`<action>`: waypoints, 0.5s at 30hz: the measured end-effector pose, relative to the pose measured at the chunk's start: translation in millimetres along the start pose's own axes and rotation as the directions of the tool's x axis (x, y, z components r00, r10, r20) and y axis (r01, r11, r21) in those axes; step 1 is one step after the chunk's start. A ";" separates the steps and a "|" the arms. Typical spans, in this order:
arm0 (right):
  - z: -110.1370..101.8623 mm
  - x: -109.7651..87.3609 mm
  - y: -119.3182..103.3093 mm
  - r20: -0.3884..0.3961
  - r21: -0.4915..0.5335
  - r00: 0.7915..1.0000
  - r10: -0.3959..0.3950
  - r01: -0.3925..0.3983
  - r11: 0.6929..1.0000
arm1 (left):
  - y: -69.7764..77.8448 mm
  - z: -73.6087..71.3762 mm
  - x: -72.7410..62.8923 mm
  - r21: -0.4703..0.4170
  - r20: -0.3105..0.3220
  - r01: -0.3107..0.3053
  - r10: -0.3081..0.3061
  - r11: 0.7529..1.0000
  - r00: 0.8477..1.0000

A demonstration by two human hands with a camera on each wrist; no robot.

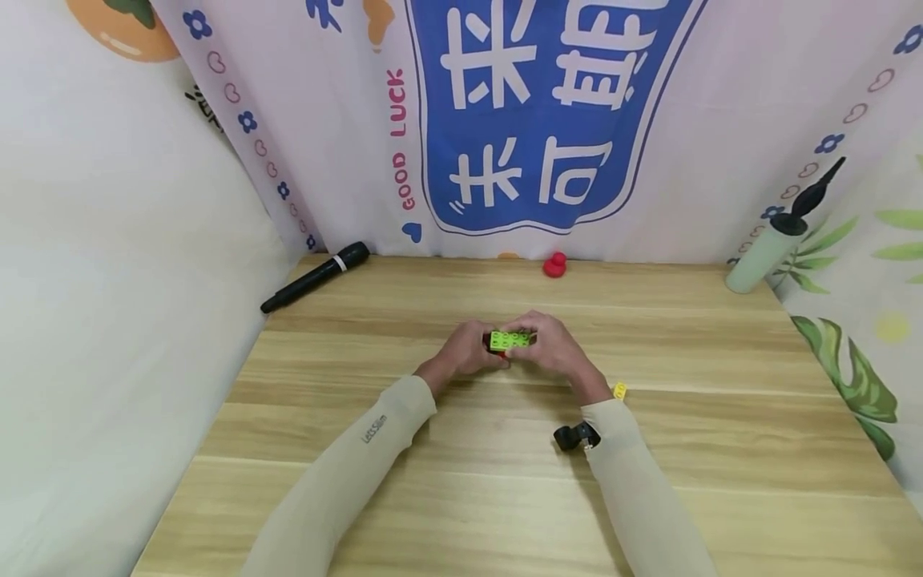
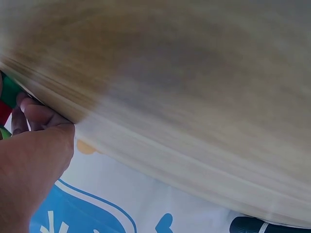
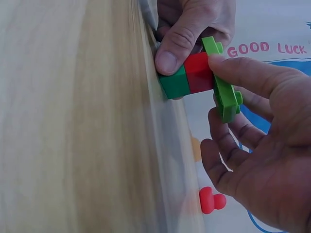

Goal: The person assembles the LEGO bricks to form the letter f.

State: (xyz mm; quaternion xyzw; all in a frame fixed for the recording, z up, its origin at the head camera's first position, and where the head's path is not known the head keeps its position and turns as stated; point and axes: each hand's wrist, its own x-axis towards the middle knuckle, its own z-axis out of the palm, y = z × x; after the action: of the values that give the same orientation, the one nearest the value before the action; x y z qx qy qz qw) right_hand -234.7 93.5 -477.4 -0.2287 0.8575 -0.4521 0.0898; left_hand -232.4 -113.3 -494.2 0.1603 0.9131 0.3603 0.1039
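Observation:
My left hand (image 1: 467, 349) grips a dark green block (image 3: 175, 84) with a red block (image 3: 198, 74) against it, the thumb pressing on the dark green one. Across the red block lies a lime green studded toy brick (image 1: 509, 340), touching it in the right wrist view. My right hand (image 1: 551, 346) pinches this lime brick between thumb and fingers. In the left wrist view only slivers of the blocks show beside the left fingers. Near the right forearm sits a small yellow brick (image 1: 619, 391), partly hidden by the sleeve.
At the table's (image 1: 461, 497) back edge lie a black microphone-like object (image 1: 314, 277) on the left and a small red rubber-duck-like toy (image 1: 554, 265). A pale green cylinder with a black tip (image 1: 766, 252) stands at the right rear. Printed cloth (image 1: 360, 144) hangs behind.

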 end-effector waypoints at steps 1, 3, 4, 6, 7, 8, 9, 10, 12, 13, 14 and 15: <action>-0.7 -0.4 -0.2 0.003 -0.003 1.000 0.000 0.000 1.000 | 0.4 -0.2 0.1 -0.003 -0.002 0.004 -0.004 1.000 1.000; -3.4 -1.4 -1.0 0.002 0.012 1.000 0.000 0.000 1.000 | 1.1 -0.5 0.6 0.003 -0.005 0.002 -0.002 1.000 1.000; -6.2 -2.4 -1.9 -0.002 0.019 1.000 0.002 -0.002 1.000 | 1.2 -0.7 1.0 0.009 -0.005 -0.001 0.001 1.000 1.000; -14.9 -5.8 -3.4 -0.022 0.031 1.000 0.004 -0.003 1.000 | 1.8 -0.9 1.4 0.022 -0.005 -0.006 0.007 1.000 1.000; -21.1 -8.4 -4.3 -0.033 0.036 0.999 0.007 -0.006 0.999 | 1.9 -1.0 1.6 0.027 -0.003 -0.009 0.009 1.000 1.000; -28.1 -11.8 -4.7 -0.043 0.034 0.999 0.009 -0.007 0.999 | 1.9 -0.8 1.5 0.032 -0.001 -0.011 0.011 0.999 1.000; -36.3 -16.2 -5.0 -0.052 0.026 0.998 0.018 -0.017 1.000 | 2.1 -0.7 1.2 0.035 0.002 -0.009 0.009 0.999 1.000; -45.2 -21.6 -5.1 -0.058 0.011 0.998 0.028 -0.027 1.000 | 2.0 -0.5 0.9 0.033 0.004 -0.004 0.004 0.999 1.000; -63.3 -34.6 -3.1 -0.059 -0.032 0.997 0.047 -0.049 0.998 | 2.3 -0.5 -0.2 0.029 0.008 0.005 -0.006 1.000 1.000; -72.3 -42.0 -1.7 -0.050 -0.058 0.997 0.060 -0.063 0.996 | 2.3 -0.5 -0.8 0.026 0.011 0.011 -0.011 1.000 1.000; -80.6 -49.8 0.4 -0.037 -0.084 0.996 0.075 -0.078 0.993 | 2.3 -0.6 -1.4 0.023 0.014 0.018 -0.019 1.000 1.000; -88.2 -57.5 2.9 -0.022 -0.112 0.996 0.089 -0.091 0.990 | 2.2 -0.8 -2.0 0.021 0.015 0.025 -0.025 0.999 1.000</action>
State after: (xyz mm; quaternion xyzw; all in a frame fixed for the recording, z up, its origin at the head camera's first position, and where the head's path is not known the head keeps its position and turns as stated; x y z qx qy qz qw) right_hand -216.8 187.0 -432.0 -0.1906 0.8919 -0.4002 0.0898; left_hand -230.3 -113.0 -491.9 0.1526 0.9179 0.3481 0.1140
